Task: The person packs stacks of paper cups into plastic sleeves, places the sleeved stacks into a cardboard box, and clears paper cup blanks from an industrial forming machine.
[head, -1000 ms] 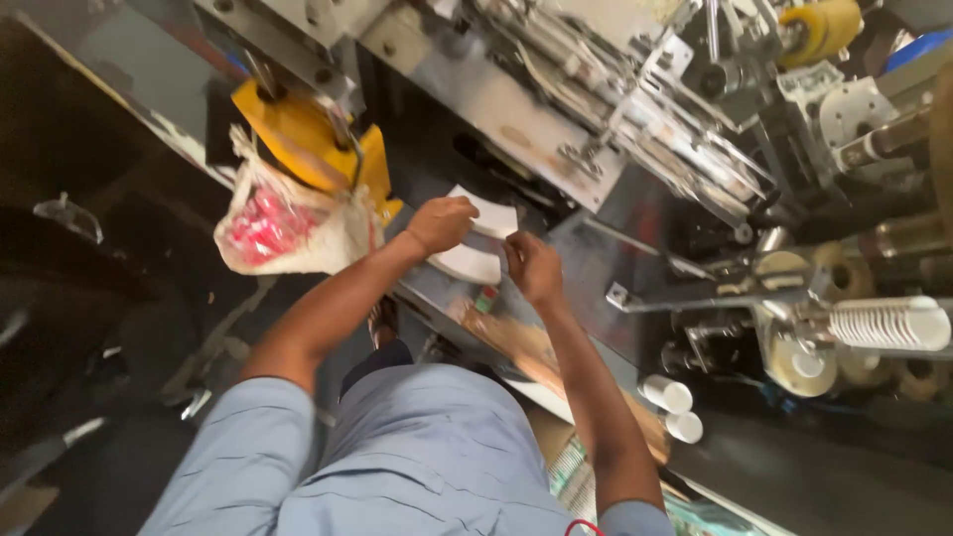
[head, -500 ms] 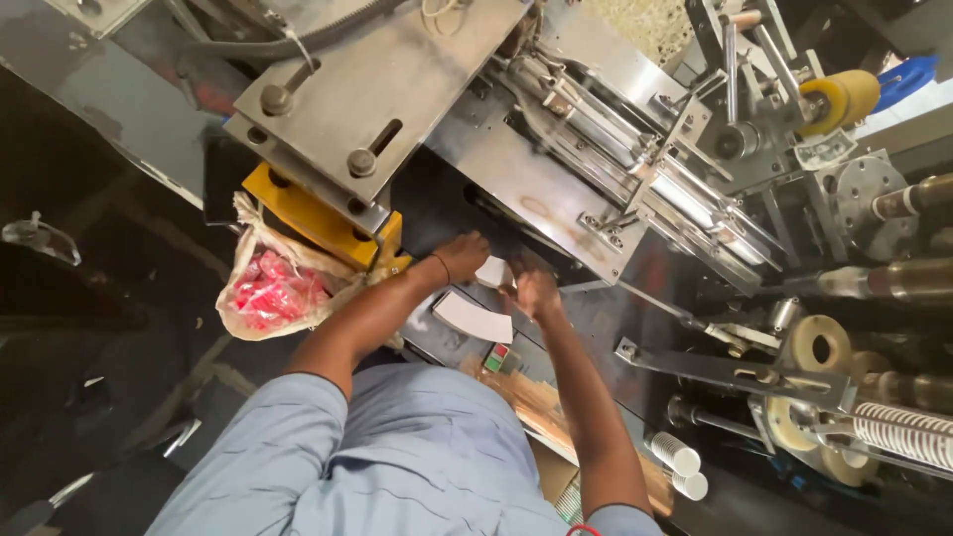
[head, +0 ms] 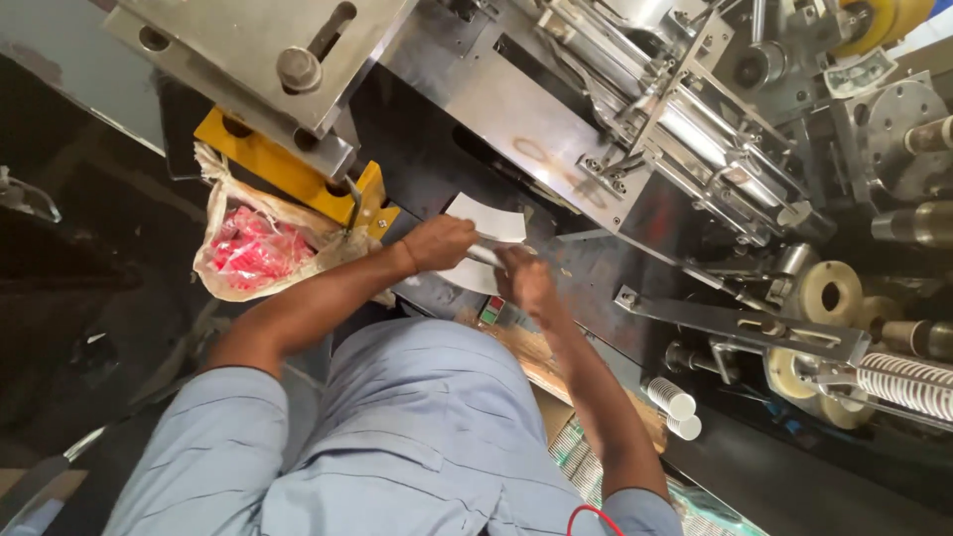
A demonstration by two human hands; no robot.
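My left hand (head: 439, 241) and my right hand (head: 523, 278) meet over a stack of white curved paper blanks (head: 483, 220) that lies on the dark bed of a steel machine (head: 556, 119). Each hand grips the stack, the left on its near left edge, the right on its near right edge. My arms reach forward from light blue short sleeves. How thick the stack is stays hidden under my fingers.
A clear bag with red contents (head: 253, 250) hangs by a yellow bracket (head: 288, 169) on the left. White paper cups (head: 675, 402) lie below right, and a long nested row of cups (head: 908, 382) sits far right. Steel rollers (head: 705, 129) stand beyond the blanks.
The view has swung nearer to the machine. My hands have stayed together on the paper blanks, shifting the stack slightly on the machine bed.
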